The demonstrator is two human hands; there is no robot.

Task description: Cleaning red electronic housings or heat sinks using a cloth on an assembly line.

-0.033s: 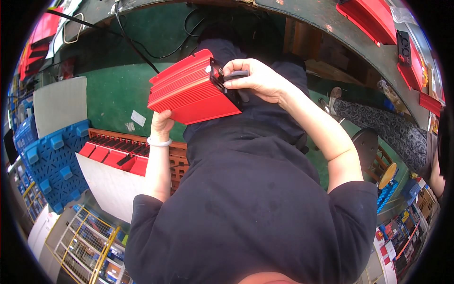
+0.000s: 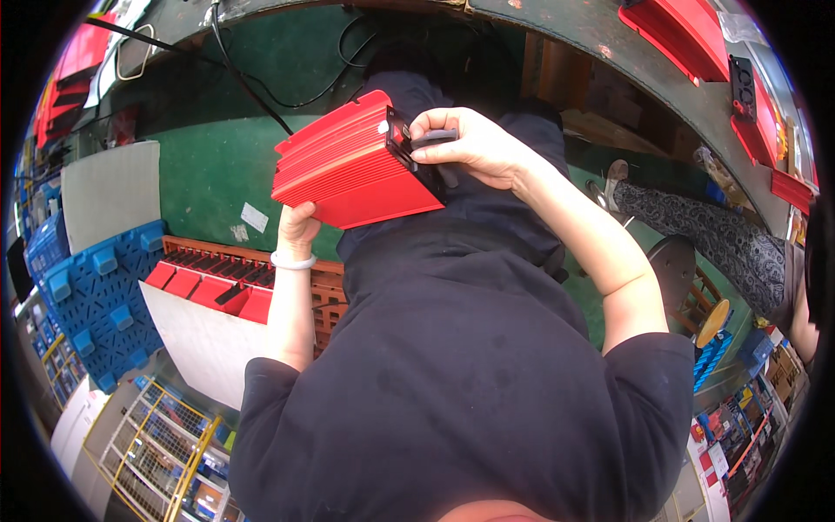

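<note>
A red power inverter (image 2: 348, 165) with a finned metal case is held up over my lap, tilted, its black end panel (image 2: 405, 148) facing right. My left hand (image 2: 298, 228) grips its lower left corner, thumb on the red case and the other fingers hidden beneath. At the black end my right hand (image 2: 461, 146) is closed in a pinch on a small dark flat piece (image 2: 435, 137), whose exact kind I cannot make out. The piece is against or very near the panel; my fingers hide any contact.
To my left, an orange crate (image 2: 326, 283) holds several red inverters (image 2: 209, 291) beside a white board (image 2: 196, 348). A blue plastic pallet (image 2: 104, 296) stands farther left. More red cases (image 2: 678, 39) lie on the workbench (image 2: 557, 30). Another person's leg (image 2: 696, 222) is at right. A black cable (image 2: 252, 96) hangs ahead.
</note>
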